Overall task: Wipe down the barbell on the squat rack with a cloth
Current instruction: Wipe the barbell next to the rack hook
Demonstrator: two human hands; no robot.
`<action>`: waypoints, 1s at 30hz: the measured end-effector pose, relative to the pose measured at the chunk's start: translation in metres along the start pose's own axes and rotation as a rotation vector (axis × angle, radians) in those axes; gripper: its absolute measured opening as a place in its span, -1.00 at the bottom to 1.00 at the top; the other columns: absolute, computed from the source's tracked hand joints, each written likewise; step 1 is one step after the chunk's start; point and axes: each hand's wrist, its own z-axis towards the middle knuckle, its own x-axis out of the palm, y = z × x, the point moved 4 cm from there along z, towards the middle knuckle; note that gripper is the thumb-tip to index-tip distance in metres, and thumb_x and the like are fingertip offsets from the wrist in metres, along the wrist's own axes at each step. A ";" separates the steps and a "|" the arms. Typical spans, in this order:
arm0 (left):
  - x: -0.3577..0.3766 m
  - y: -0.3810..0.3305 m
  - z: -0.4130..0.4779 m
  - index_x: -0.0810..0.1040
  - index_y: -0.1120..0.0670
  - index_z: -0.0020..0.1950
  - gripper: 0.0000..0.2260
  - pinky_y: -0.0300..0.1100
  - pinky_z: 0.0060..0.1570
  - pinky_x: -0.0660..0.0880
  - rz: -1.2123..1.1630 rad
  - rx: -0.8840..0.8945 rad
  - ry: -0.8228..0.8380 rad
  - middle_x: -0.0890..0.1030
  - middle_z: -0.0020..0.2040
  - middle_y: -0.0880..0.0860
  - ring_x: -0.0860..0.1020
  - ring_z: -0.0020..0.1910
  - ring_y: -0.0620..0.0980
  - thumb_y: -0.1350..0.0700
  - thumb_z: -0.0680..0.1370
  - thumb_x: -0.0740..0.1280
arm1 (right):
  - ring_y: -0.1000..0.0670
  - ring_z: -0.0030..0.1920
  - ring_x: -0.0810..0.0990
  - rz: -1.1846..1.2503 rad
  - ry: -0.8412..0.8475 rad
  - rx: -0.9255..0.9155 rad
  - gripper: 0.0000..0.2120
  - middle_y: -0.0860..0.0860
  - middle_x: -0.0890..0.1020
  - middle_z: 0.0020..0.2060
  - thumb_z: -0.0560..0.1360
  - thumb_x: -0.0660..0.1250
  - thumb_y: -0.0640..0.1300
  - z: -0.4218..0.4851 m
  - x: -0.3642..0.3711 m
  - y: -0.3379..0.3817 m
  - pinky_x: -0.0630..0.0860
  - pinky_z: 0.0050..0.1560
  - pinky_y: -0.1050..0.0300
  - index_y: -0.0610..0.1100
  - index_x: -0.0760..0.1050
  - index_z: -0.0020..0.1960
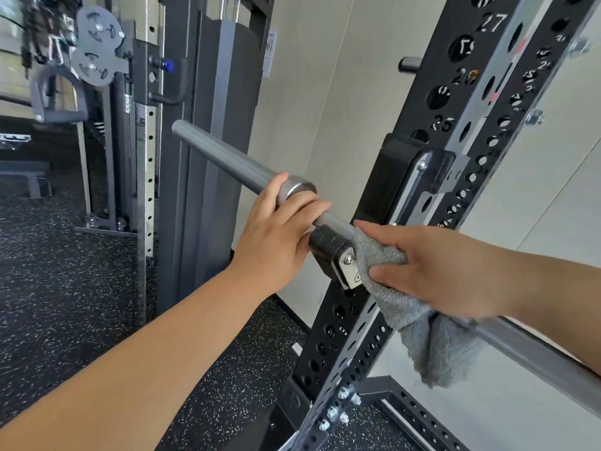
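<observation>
On my feed the black squat rack upright fills the right side, and the barbell lies across its J-hook, running from upper left to lower right. The left hand curls round the bar's collar just outside the hook. The right hand clamps the grey cloth around the shaft just inside it.

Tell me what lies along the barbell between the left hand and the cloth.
Head view: the black J-hook, cradling the barbell, fills the gap between the left hand and the cloth; the cloth touches its steel side plate.
</observation>
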 end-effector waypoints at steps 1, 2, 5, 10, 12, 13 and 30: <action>-0.002 0.001 0.003 0.53 0.00 0.39 -0.57 0.20 0.52 0.25 0.003 -0.003 -0.006 0.52 0.37 -0.10 0.16 0.60 0.22 0.09 0.58 0.08 | 0.13 -0.41 0.54 -0.163 -0.046 -0.022 -0.44 0.12 0.61 -0.33 0.61 0.20 0.15 -0.001 0.001 0.002 0.50 -0.30 0.24 0.42 0.01 0.50; -0.002 0.003 0.006 0.56 -0.01 0.35 -0.60 0.20 0.49 0.28 0.006 0.004 -0.010 0.54 0.33 -0.10 0.20 0.58 0.21 0.07 0.61 0.05 | 0.15 -0.33 0.56 -0.311 -0.080 -0.039 -0.41 0.12 0.58 -0.28 0.62 0.15 0.16 -0.002 0.002 0.005 0.50 -0.23 0.26 0.36 -0.06 0.54; -0.003 0.008 0.014 0.60 -0.01 0.27 -0.54 0.18 0.44 0.31 0.002 0.068 -0.007 0.58 0.24 -0.11 0.29 0.52 0.20 -0.07 0.75 -0.08 | 0.19 -0.30 0.50 -0.478 -0.062 -0.035 -0.38 0.15 0.49 -0.26 0.63 0.10 0.18 0.004 -0.002 0.015 0.40 -0.26 0.29 0.23 -0.13 0.59; -0.007 0.011 0.019 0.62 -0.02 0.25 -0.38 0.17 0.42 0.31 0.003 0.092 0.028 0.61 0.20 -0.12 0.34 0.47 0.21 -0.24 0.69 -0.18 | 0.17 -0.41 0.50 -0.464 -0.032 -0.063 -0.38 0.08 0.54 -0.39 0.60 0.15 0.16 0.020 -0.009 0.025 0.47 -0.30 0.21 0.22 -0.06 0.57; -0.009 0.009 0.019 0.61 -0.03 0.25 -0.34 0.17 0.42 0.32 0.003 0.092 0.034 0.61 0.21 -0.12 0.33 0.47 0.21 -0.25 0.67 -0.22 | 0.15 -0.31 0.54 -0.554 -0.042 -0.065 -0.20 0.09 0.55 -0.29 0.56 0.20 0.15 0.008 -0.001 0.020 0.57 -0.17 0.12 0.25 -0.30 0.56; -0.010 0.009 0.019 0.62 -0.03 0.24 -0.33 0.16 0.42 0.32 -0.005 0.089 0.029 0.61 0.20 -0.12 0.34 0.47 0.21 -0.26 0.67 -0.24 | 0.12 -0.26 0.55 -0.636 -0.044 -0.056 -0.06 0.11 0.54 -0.20 0.52 0.28 0.14 -0.002 0.004 0.018 0.59 -0.12 0.08 0.25 -0.41 0.53; -0.006 0.005 0.003 0.55 -0.05 0.36 -0.65 0.12 0.54 0.23 -0.087 -0.001 0.014 0.53 0.34 -0.14 0.19 0.57 0.20 0.05 0.60 0.19 | 0.05 -0.36 0.42 -0.879 -0.280 0.066 0.02 0.02 0.26 -0.12 0.51 0.26 -0.19 -0.044 0.025 0.028 0.50 -0.46 0.10 0.29 -0.52 0.47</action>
